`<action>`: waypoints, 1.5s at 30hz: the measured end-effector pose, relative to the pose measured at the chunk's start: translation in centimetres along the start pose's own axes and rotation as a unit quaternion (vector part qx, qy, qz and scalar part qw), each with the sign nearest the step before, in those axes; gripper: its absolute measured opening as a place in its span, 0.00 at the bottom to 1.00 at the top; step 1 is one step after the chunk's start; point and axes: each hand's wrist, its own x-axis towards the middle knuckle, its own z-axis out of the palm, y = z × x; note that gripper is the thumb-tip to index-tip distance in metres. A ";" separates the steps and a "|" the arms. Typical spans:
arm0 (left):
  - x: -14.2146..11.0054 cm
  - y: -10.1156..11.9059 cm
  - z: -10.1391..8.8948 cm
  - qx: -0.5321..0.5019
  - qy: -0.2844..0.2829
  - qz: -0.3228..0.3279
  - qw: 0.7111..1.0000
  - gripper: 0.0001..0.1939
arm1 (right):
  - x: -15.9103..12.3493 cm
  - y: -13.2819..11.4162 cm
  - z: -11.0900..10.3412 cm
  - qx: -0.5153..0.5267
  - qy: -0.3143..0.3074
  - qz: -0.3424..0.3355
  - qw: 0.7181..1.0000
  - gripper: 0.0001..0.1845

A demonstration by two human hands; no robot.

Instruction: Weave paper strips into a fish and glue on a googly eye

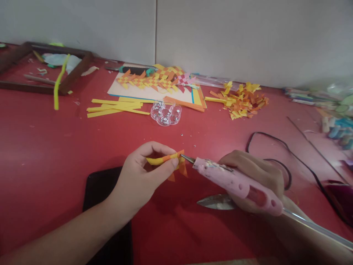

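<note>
Paper strip [165, 158]: held above the desk [55, 147], between near and far edges. Likely very light, bendy, easily creased; best pinched flat at its folds. Long axis roughly along the far edge, orange end pointing right. Left hand [142, 175]: fingers pinching it. Right hand [257, 176]: fingers wrapped round glue gun [220, 177], tip at orange end, contact unclear.
</note>
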 end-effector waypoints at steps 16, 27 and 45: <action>0.0 -0.1 -0.1 0.001 -0.001 -0.002 1.000 0.08 | 0.4 0.1 0.0 -0.010 0.010 -0.036 0.999 0.03; -0.1 0.1 -0.1 0.012 0.006 -0.017 1.000 0.11 | 0.7 0.2 0.0 -0.021 0.013 -0.059 0.998 0.05; 0.0 -0.5 -0.5 0.012 -0.011 -0.015 1.000 0.07 | -0.1 0.6 -0.1 -0.002 -0.041 0.016 0.999 0.12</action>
